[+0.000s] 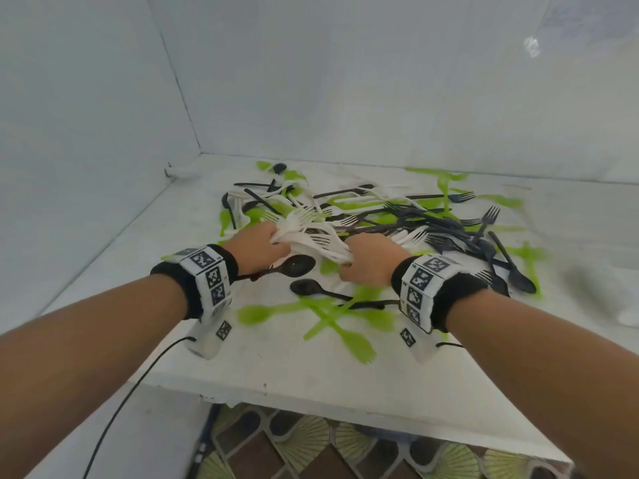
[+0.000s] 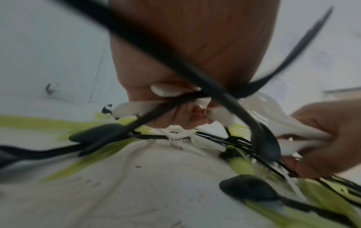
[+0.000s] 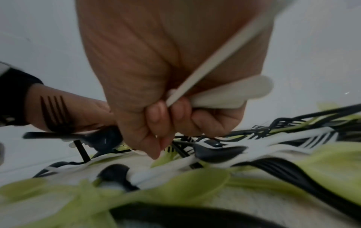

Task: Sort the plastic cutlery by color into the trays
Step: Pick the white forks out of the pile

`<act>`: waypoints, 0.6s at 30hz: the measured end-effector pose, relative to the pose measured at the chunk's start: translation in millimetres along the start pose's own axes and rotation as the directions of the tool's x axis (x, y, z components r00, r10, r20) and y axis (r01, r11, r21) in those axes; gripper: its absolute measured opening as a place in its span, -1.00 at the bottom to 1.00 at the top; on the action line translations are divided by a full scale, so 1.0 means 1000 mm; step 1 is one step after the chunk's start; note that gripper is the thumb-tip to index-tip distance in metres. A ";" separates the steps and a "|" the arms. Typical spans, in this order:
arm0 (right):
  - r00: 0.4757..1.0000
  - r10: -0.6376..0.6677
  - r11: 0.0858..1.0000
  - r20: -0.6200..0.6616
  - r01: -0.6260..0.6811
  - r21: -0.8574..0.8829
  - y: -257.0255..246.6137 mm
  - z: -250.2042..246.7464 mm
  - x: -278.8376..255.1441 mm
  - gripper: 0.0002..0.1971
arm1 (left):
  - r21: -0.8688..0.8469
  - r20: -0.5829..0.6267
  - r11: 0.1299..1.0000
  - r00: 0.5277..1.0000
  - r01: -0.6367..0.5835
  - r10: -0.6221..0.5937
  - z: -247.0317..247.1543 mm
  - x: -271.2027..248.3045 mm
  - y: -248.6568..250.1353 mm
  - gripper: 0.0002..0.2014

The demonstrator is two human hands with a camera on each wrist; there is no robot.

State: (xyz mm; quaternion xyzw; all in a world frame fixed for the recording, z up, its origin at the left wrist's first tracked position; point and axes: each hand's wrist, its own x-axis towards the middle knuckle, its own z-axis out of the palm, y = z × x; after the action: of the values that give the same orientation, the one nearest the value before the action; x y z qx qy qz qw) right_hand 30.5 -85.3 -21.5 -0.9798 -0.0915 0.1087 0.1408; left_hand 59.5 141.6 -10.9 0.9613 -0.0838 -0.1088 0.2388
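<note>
A mixed pile of white, black and green plastic cutlery [image 1: 387,216] covers the white table [image 1: 283,368]. Both hands meet at the pile's near side, around one bundle of white forks [image 1: 311,238]. My left hand [image 1: 264,242] grips the bundle's left end, with black handles crossing its palm in the left wrist view [image 2: 175,111]. My right hand [image 1: 366,259] grips white handles [image 3: 224,95] at the bundle's right end, fingers curled round them. Black spoons [image 1: 297,266] and green forks [image 1: 342,326] lie just under and in front of the hands.
White walls close the table at the left and back. The table's near edge [image 1: 311,399] runs close to my forearms, with patterned floor [image 1: 311,444] below. A black cable [image 1: 131,392] hangs from the left wrist. No trays show in any view.
</note>
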 end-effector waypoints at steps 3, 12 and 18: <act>0.999 -0.027 0.999 0.038 0.029 -0.038 0.004 0.000 -0.004 -0.87 | -0.134 0.014 0.990 0.999 0.047 -0.045 0.003 0.006 -0.002 -0.84; 0.996 -0.017 0.989 0.090 0.030 -0.142 0.006 0.004 0.000 -0.84 | -0.167 0.041 0.981 0.995 0.094 -0.088 0.011 0.002 -0.003 -0.85; 0.978 -0.037 0.976 -0.204 0.080 0.204 -0.017 -0.022 0.004 -0.85 | -0.229 -0.033 0.964 0.988 0.137 -0.149 0.001 0.001 -0.019 -0.86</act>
State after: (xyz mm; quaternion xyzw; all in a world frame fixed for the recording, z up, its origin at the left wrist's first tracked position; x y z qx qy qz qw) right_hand 36.7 -74.3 3.2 -0.9621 -0.0939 0.0150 0.2556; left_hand 62.4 157.8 -20.7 0.9339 0.0047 -0.1107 0.3399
